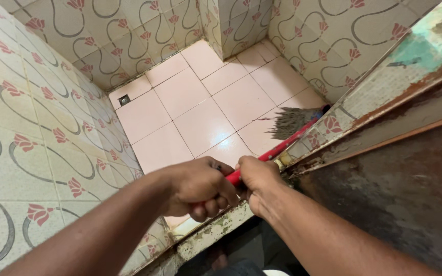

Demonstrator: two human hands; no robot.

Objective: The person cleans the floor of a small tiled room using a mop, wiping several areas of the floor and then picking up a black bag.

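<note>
**Both hands on a red broom at a tiled washroom's threshold**

Seen from above my own forearms, my left hand (196,186) is curled into a tight fist around the near end of a red broom handle (282,145), knuckles up and fingers tucked under. My right hand (257,179) is closed on the same handle just beyond it, the two hands almost touching, with a short strip of red showing between them. Below my hands runs a worn, stained door sill (216,230), its paint flaking. At my right stands a weathered door frame (405,66), rust-brown and patched with green, and the handle passes close beside its lower edge.

The broom is a thin, straight red stick ending in a fan of dark grey bristles (290,121). Its long axis slants from my hands at the lower middle up and to the right, away from me, with the bristle end pointing towards the far right corner of the room. The bristles lie low against the pale pink floor tiles (190,97), spread out near the foot of the right-hand wall.

Farther off, a small square floor drain (124,99) sits in the far left corner. Cream wall tiles (37,112) with grey looping lines and red flowers line the room on all sides.
</note>
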